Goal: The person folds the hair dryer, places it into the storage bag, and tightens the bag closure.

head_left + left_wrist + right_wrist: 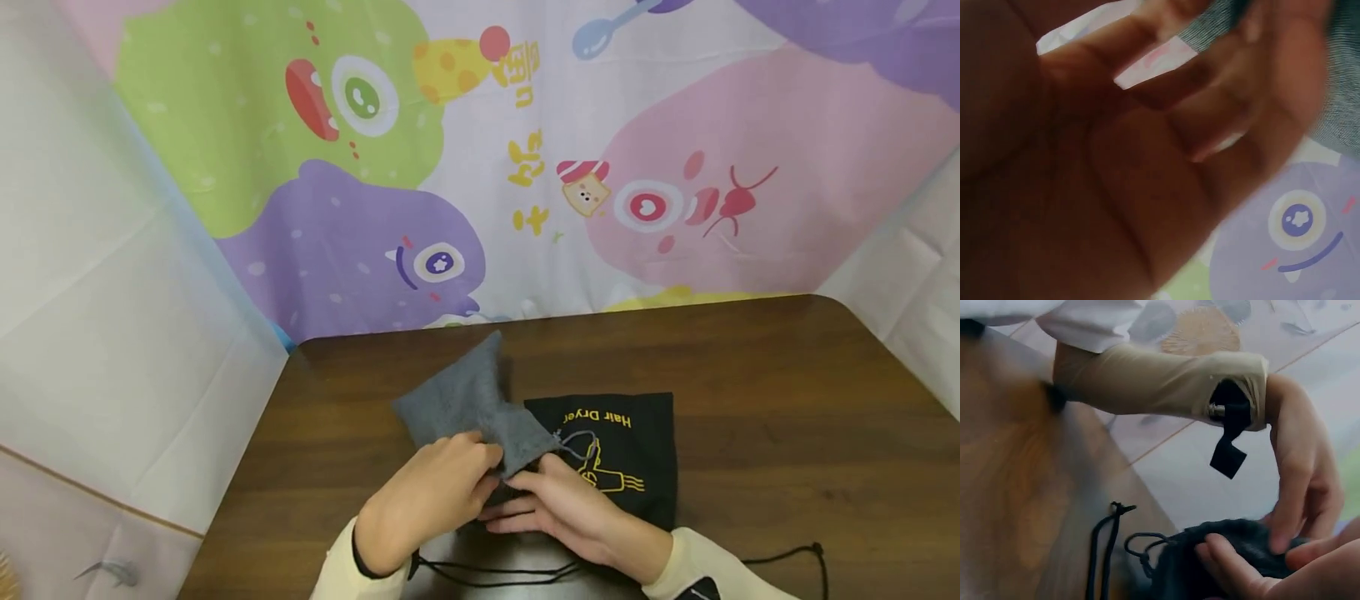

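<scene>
A grey fabric drawstring pouch is held above the wooden table, its far corners pointing up and away. With curled fingers my left hand grips the pouch near its mouth; part of the fingertips is hidden. My right hand pinches the mouth's edge from the other side, thumb on top and fingers spread beneath. The right wrist view shows the pouch's dark rim with a cord loop beside it. Grey cloth lies behind my left fingers in the left wrist view. The pouch's contents are hidden.
A black bag printed "Hair Dryer" lies flat on the table, partly under my right hand. Black cords run near my wrists and to the right. A cartoon-print cloth hangs behind the table, with pale cloth at both sides.
</scene>
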Demonstrator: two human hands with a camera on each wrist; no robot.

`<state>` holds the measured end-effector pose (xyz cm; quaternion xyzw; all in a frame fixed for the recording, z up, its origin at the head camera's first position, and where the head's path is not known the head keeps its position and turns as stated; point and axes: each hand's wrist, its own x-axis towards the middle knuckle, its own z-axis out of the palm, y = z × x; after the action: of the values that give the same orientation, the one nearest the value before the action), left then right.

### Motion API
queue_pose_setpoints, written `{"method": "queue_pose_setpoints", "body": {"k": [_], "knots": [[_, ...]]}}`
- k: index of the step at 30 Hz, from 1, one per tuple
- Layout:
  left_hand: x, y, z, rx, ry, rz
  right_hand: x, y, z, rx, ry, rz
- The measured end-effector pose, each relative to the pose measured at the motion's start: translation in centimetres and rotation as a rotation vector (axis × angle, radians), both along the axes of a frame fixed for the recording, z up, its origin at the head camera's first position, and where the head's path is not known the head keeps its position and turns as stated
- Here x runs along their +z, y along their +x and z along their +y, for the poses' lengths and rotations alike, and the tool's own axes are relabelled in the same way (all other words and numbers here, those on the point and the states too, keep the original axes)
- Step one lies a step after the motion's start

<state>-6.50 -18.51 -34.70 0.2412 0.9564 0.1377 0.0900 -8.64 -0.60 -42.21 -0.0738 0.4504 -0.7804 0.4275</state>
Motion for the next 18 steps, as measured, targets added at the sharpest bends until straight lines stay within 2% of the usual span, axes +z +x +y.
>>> {"method": "queue_pose_setpoints", "body": {"k": [5, 8, 11, 13, 16, 18], "knots": [[-0.7, -0.1, -0.1, 0.077, -0.026, -0.181, -0.6, 1.0, 0.9, 0.053, 0.109, 0.121], [-1.1, -0.1, -0.1, 0.114, -0.059, -0.238, -0.6, 1.4, 1.3, 0.083, 0.178, 0.169], [-1.3, 0.0, 0.0, 0.124, -0.099, -0.25, -0.6, 1.8, 1.9, 0.108, 0.226, 0.217], [-1.4, 0.0, 0.2, 0.119, -0.128, -0.236, -0.6, 2.0, 2.5, 0.125, 0.251, 0.263], [-1.6, 0.1, 0.7, 0.111, -0.163, -0.224, -0.4, 2.3, 3.6, 0.149, 0.276, 0.389], [-1.8, 0.3, 0.9, 0.112, -0.186, -0.214, -0.2, 2.4, 4.2, 0.144, 0.282, 0.512]]}}
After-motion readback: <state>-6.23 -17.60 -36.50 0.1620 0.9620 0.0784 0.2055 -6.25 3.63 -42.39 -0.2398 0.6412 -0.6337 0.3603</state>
